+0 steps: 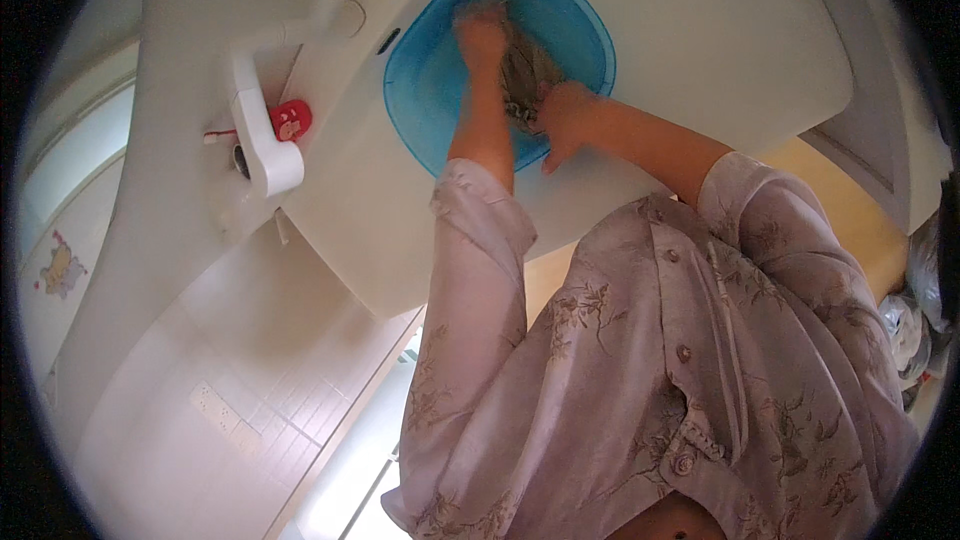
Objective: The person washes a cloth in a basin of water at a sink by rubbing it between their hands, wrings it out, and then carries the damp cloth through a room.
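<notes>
A translucent blue plastic basin (420, 101) sits in a white washbasin (697, 37). Inside it is a dark brown-grey cloth (521, 71), bunched up and apparently wet. My left hand (481, 34), blurred by motion, is closed at the cloth's far left end; its fingertips are hard to make out. Near the basin's right front side, my right hand (566, 112) grips the cloth's near end, with one finger or the thumb sticking out toward the rim. The cloth stretches between both hands.
Left of the basin stands a white faucet (262, 127) with a lever. Beside it are a red character-shaped item (291, 120) and a toothbrush (219, 136). A tiled wall or floor (292, 405) lies at lower left; plastic bags (904, 330) sit at far right.
</notes>
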The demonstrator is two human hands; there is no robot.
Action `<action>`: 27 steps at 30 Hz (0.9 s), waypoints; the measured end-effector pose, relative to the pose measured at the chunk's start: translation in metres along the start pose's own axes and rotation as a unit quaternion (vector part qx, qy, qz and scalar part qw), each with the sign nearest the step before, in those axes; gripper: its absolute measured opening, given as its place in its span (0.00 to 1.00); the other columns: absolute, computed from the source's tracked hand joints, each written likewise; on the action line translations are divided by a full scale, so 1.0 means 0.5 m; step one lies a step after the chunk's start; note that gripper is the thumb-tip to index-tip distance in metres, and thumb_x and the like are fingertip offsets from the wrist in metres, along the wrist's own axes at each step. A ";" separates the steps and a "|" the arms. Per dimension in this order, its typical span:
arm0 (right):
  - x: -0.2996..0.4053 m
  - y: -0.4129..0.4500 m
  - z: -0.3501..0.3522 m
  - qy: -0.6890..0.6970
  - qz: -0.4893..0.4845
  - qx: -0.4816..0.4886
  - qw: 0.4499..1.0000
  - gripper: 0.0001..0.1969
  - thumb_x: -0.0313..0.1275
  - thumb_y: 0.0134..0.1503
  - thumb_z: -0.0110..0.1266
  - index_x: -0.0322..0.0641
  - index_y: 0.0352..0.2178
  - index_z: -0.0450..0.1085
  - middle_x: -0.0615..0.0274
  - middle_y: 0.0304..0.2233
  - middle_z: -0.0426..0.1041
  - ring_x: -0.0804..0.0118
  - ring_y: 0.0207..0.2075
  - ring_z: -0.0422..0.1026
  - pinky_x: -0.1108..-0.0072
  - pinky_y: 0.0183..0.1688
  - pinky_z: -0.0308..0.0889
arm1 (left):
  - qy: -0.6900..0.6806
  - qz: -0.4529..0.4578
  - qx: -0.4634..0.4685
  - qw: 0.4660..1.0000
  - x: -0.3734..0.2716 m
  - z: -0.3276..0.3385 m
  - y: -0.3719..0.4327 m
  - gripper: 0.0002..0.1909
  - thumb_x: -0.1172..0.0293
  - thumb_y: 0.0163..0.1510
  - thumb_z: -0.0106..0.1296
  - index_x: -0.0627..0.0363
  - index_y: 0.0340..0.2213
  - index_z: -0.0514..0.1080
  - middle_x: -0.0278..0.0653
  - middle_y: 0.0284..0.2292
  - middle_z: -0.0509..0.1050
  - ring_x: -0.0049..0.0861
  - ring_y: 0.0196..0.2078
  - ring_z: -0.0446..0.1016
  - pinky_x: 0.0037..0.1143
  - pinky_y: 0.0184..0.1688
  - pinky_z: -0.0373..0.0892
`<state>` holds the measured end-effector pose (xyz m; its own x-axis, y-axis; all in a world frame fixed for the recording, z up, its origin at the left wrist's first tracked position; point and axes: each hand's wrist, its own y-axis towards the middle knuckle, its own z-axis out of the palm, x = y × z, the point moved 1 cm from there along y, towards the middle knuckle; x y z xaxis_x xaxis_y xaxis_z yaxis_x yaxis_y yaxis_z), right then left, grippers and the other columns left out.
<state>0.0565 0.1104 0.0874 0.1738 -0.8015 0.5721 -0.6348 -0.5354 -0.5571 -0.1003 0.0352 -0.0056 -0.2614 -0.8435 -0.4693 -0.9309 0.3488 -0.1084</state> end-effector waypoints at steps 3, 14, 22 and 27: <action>-0.047 -0.016 0.018 -0.014 0.015 -0.044 0.999 0.33 0.52 0.31 0.50 0.45 0.38 0.62 0.58 0.37 0.64 0.56 0.43 0.58 0.73 0.39 0.58 | -0.405 -0.137 0.029 0.904 -0.073 -0.043 -0.073 0.18 0.61 0.43 0.43 0.61 0.33 0.62 0.48 0.32 0.65 0.38 0.33 0.65 0.28 0.34 0.62; -0.019 0.005 0.019 -0.010 -0.001 -0.020 1.000 0.31 0.52 0.30 0.50 0.46 0.37 0.64 0.54 0.33 0.66 0.56 0.43 0.59 0.74 0.39 0.58 | 0.183 0.117 -0.039 0.975 -0.011 0.027 -0.061 0.23 0.57 0.40 0.46 0.59 0.36 0.60 0.50 0.35 0.63 0.43 0.35 0.63 0.33 0.37 0.60; -0.032 -0.046 0.011 -0.046 -0.021 -0.236 0.970 0.27 0.49 0.31 0.50 0.46 0.34 0.66 0.54 0.30 0.67 0.58 0.38 0.62 0.74 0.36 0.60 | -0.181 0.107 0.033 0.977 -0.045 -0.072 -0.122 0.21 0.60 0.41 0.46 0.59 0.37 0.61 0.49 0.36 0.63 0.43 0.37 0.61 0.33 0.39 0.58; -0.037 -0.008 0.011 0.043 0.030 -0.032 0.998 0.23 0.47 0.30 0.50 0.45 0.29 0.68 0.58 0.27 0.68 0.60 0.35 0.64 0.73 0.34 0.61 | 0.166 0.263 -0.020 0.950 -0.052 -0.034 -0.193 0.20 0.60 0.41 0.46 0.54 0.37 0.62 0.49 0.36 0.62 0.41 0.40 0.60 0.33 0.41 0.57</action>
<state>0.0597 0.1257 0.0759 0.0700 -0.8044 0.5899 -0.6895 -0.4664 -0.5541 -0.0082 0.0168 0.0320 -0.7524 -0.6421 -0.1466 -0.6572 0.7469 0.1011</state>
